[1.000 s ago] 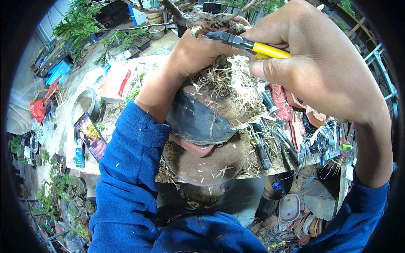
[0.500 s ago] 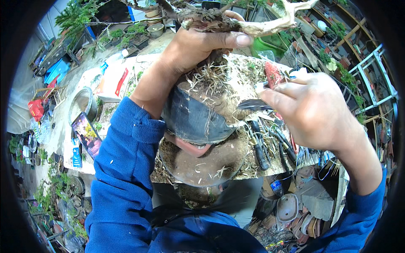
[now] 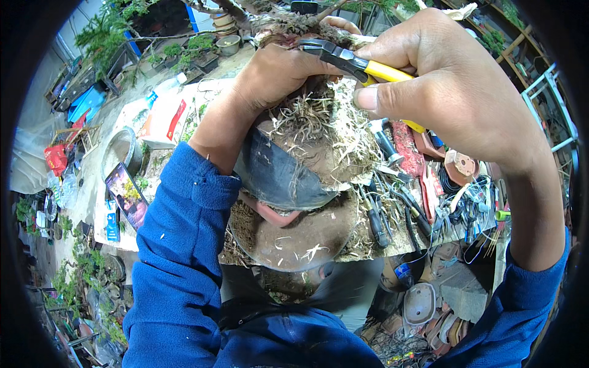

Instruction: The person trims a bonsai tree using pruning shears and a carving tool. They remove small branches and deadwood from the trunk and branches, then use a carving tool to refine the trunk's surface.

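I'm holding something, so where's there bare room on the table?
Small bare table patches: between the grey basin and red-and-white box, and at the phone's near end, by the blue packet. Right of the roots it's crowded: tools, wires, reddish pots.

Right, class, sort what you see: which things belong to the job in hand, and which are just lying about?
In use:
- left hand, around the trunk
- right hand, holding pliers
- roots, over the black pot

Apparently just lying about:
- phone
- white box
- grey bucket
- black-handled tool
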A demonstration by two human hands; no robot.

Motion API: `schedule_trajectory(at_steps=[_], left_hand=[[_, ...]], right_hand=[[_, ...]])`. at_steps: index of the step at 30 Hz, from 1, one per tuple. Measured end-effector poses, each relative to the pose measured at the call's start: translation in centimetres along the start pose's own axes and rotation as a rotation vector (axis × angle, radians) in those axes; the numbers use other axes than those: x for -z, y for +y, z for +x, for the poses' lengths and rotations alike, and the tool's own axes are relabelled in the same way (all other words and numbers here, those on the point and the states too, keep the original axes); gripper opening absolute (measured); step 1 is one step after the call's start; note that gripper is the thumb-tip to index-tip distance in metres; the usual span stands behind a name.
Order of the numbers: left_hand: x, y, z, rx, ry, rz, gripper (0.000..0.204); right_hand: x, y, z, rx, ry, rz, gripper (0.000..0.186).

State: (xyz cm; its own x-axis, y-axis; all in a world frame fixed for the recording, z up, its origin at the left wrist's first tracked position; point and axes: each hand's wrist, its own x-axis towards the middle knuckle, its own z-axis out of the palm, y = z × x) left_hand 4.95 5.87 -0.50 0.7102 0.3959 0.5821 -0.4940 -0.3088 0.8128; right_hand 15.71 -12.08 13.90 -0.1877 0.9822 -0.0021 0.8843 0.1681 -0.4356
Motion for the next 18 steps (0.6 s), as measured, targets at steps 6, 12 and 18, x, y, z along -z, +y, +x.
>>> schedule_trajectory(at_steps=[6, 12, 18], left_hand=[[0.0, 0.1, 0.0, 0.015, 0.013, -0.005, 0.041], [0.0, 0.2, 0.0, 0.021, 0.017, -0.016, 0.041], [0.0, 0.2, 0.0, 0.026, 0.016, -0.028, 0.041]], right_hand=[[-1.2, 1.8, 0.0, -0.005, 0.084, 0.030, 0.021], [-1.9, 1.9, 0.0, 0.047, 0.194, -0.154, 0.013], [-3.6, 3.2, 0.2, 0.433, 0.503, -0.481, 0.012]])
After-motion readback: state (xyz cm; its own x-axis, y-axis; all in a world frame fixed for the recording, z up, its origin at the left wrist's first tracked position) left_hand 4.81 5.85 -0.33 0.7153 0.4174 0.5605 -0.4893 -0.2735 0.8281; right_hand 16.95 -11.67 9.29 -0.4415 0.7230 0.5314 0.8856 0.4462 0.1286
